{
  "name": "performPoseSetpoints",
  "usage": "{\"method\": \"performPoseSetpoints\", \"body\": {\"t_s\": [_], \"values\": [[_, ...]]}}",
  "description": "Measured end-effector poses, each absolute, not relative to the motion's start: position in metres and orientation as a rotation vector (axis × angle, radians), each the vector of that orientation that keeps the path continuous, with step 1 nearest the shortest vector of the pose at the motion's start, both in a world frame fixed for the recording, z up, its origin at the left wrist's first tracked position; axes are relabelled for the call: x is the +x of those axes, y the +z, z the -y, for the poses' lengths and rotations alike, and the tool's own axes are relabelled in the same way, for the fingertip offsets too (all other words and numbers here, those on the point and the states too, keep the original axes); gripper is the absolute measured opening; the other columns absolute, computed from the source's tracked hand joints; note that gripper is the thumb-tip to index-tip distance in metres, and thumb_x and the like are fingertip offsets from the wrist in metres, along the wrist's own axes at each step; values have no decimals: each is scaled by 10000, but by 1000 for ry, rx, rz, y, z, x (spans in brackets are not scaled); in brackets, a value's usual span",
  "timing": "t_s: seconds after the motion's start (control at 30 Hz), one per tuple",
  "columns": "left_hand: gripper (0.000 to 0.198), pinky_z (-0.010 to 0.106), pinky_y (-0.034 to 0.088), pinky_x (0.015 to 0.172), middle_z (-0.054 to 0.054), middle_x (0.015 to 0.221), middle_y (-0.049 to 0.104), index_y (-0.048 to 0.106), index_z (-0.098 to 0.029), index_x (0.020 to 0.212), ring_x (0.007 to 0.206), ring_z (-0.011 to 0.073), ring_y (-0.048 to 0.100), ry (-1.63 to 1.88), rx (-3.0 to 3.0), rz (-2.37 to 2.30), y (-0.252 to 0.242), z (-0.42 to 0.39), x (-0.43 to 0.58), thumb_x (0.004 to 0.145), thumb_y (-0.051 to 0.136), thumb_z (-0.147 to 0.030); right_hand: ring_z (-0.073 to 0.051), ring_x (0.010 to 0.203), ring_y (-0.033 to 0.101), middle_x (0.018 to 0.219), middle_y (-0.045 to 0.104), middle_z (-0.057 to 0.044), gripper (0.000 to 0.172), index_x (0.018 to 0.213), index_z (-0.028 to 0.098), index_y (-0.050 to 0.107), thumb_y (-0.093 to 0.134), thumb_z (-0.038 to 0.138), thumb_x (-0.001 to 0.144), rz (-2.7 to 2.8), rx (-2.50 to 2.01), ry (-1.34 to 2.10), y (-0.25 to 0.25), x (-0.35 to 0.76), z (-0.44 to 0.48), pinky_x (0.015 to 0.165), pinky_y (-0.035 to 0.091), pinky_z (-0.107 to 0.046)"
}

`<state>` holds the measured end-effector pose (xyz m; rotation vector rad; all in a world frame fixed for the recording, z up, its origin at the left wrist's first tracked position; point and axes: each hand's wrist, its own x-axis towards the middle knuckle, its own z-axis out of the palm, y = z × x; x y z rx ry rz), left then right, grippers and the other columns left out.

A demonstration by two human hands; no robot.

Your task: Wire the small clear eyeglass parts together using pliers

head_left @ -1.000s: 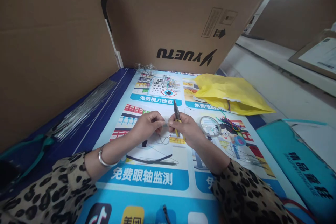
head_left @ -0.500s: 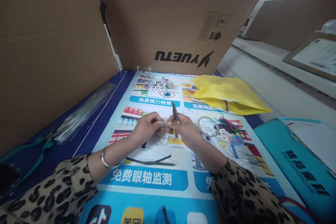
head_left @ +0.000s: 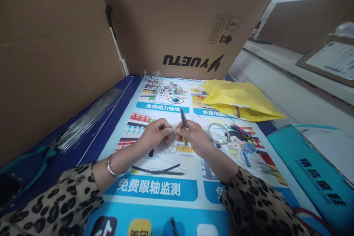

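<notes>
Over the middle of the printed sheet (head_left: 190, 191), my left hand (head_left: 157, 132) and my right hand (head_left: 192, 134) meet almost fingertip to fingertip. Both are closed in a pinch on thin wire (head_left: 172, 148), which loops down below the fingers. My right hand also holds pliers (head_left: 184, 118) with yellow handles, tips pointing up and away. A round clear dish (head_left: 219, 134) with small bits in it sits just right of my right hand.
A bundle of straight wires (head_left: 88, 118) and teal-handled pliers (head_left: 45, 155) lie at the left. Cardboard (head_left: 166, 18) stands behind. To the right are a yellow bag (head_left: 243, 97), coloured cords (head_left: 243, 131) and a teal box (head_left: 312, 166). Tangled wire pieces (head_left: 173, 87) lie farther back.
</notes>
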<state>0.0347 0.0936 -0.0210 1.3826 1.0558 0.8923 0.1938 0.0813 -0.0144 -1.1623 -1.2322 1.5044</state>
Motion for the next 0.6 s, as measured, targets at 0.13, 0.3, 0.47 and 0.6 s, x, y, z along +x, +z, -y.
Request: {"method": "performPoseSetpoints", "body": {"t_s": [0.13,0.3,0.47,0.6], "values": [[189,207,397,494,-42,571,526,492,-161,680,486,75,486,908,1352,-1023,-17,-97,28,726,579,-322,-116,623,512,640,545,18,135,743,179,536,562,310,721,1505,-1264,1260,-15,202,-81,612,405,-258],[183,240,456,660,40,946,606,508,-152,686,791,123,588,1078,1205,-897,-10,-98,20,744,564,-316,-155,725,528,765,587,-11,130,831,207,567,494,305,788,1925,-1464,580,-21,215,-81,660,402,-280],[157,267,473,673,54,872,647,472,-162,711,824,164,634,1069,943,-783,-10,-99,20,753,564,-282,-215,867,498,866,595,-86,166,927,176,585,469,228,821,2216,-1350,-245,-29,221,-80,769,363,-345],[155,264,487,678,57,820,654,451,-157,694,792,171,652,1075,822,-806,-10,-100,20,743,579,-231,-210,844,474,852,587,-82,205,983,181,587,442,187,839,2351,-1287,-543,-28,221,-77,763,334,-353]]}}
